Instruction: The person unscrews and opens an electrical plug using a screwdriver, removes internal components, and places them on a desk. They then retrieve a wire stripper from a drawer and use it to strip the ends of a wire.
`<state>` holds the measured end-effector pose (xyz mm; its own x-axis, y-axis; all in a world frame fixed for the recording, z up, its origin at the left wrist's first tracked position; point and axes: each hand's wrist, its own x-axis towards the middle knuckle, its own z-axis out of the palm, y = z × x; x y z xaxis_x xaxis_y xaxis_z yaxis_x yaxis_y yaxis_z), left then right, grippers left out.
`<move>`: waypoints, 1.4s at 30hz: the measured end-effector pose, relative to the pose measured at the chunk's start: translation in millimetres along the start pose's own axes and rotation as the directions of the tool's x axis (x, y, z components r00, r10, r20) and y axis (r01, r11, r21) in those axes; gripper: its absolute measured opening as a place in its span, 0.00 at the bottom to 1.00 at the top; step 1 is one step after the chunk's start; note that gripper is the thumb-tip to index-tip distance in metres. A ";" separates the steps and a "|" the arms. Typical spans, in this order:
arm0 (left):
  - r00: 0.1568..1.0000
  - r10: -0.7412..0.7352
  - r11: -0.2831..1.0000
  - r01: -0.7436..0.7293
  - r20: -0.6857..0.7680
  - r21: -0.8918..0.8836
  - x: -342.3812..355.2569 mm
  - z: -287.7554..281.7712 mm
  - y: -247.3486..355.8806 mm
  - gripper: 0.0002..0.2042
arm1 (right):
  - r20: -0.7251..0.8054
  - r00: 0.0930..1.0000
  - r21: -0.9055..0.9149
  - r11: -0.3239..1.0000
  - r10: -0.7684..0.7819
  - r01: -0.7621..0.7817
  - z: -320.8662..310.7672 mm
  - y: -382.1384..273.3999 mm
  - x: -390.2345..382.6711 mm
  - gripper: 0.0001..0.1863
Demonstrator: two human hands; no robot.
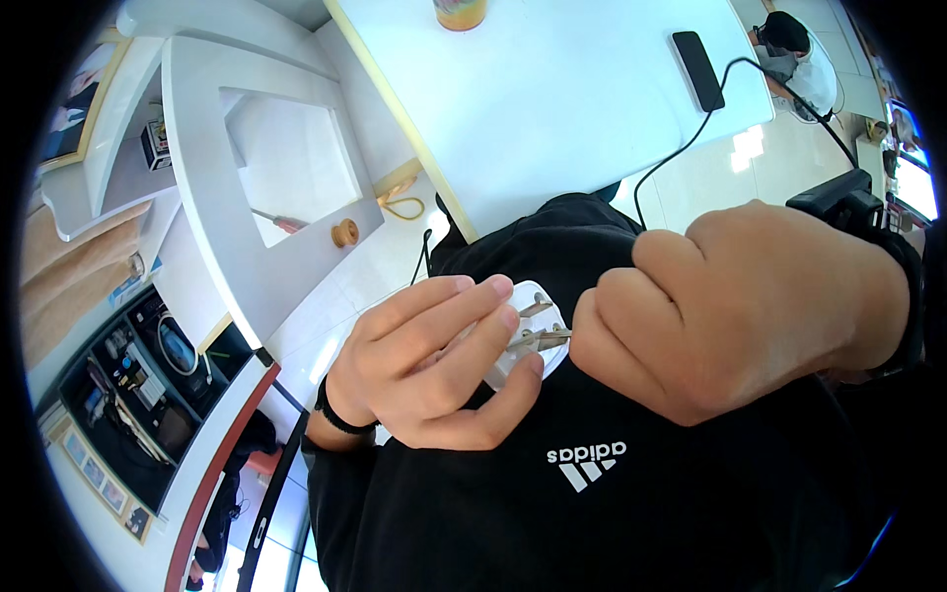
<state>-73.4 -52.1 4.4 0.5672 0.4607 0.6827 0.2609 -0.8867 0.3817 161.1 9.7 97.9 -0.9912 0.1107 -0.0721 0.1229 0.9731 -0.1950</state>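
Note:
My left hand (424, 360) grips a white rounded plastic piece (548, 367) between its fingers and thumb, in front of my black top. Narrow metal strips (543, 339) show on the open face of that piece, looking like the contacts of a plug. My right hand (740, 306) is closed like a fist, its fingertips right beside the strips at the piece's right edge. Whatever those fingers pinch is hidden behind the knuckles.
Ahead stands a white table (533, 109) with a black phone (698, 71), a dark cable (681, 148) and a cup (460, 14). To the left, a white cabinet door (202, 187) has a wooden knob (344, 233). Another person (799, 64) is at the far right.

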 end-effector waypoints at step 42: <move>0.994 -0.002 0.999 0.008 -0.112 0.050 -4.6 6.2 3.3 0.15 | -0.245 0.956 0.202 0.973 0.162 -0.113 2.7 -14.0 2.2 0.11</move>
<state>-70.3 -57.3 -1.3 0.4757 0.4639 0.7473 0.3040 -0.8840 0.3552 157.3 -4.2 97.8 -0.9396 0.3128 0.1393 0.2411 0.8933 -0.3793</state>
